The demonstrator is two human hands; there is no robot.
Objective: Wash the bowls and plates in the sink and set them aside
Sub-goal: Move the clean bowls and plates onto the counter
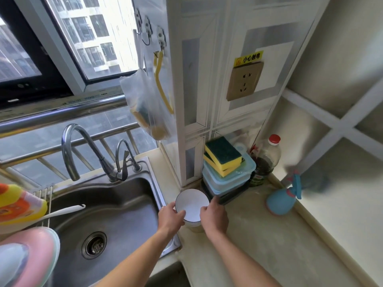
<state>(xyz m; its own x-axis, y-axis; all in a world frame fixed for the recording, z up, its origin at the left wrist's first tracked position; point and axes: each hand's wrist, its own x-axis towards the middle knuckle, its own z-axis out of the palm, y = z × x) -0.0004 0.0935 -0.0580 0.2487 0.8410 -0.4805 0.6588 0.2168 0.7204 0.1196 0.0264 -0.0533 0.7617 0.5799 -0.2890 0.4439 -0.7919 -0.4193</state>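
Pink and pale-blue plastic basin (pixel 27 257) fills the near left corner, closest of all, with a bright orange-and-yellow piece (pixel 18 206) above it on a wire rack at the sink's left edge. Beyond them lies the steel sink (pixel 124 214), its basin holding only a white-handled utensil (pixel 66 210) resting across the rack side; the tall faucet (pixel 70 150) curves over it, and no water can be seen running.

Over on the counter (pixel 248 245), just right of the sink's rim, both hands are on a white bowl (pixel 191 204) with a dark rim line. The left hand (pixel 171 219) curls round its near left side, thumb over the rim; the right hand (pixel 214 218) grips the right side. The bowl seems to sit on top of another bowl, though I can't be sure.

My reading is that this is the setting-aside step, a bowl being stacked on the counter. Next calls for letting go evenly so the stack stays square, then returning for whatever is left.

Room is tight behind: stacked food containers (pixel 228 179) topped with sponges (pixel 223 156) stand just beside the bowl, and a dark bottle (pixel 267 160) and blue spray bottle (pixel 281 197) sit further right. Open counter runs toward the front edge.
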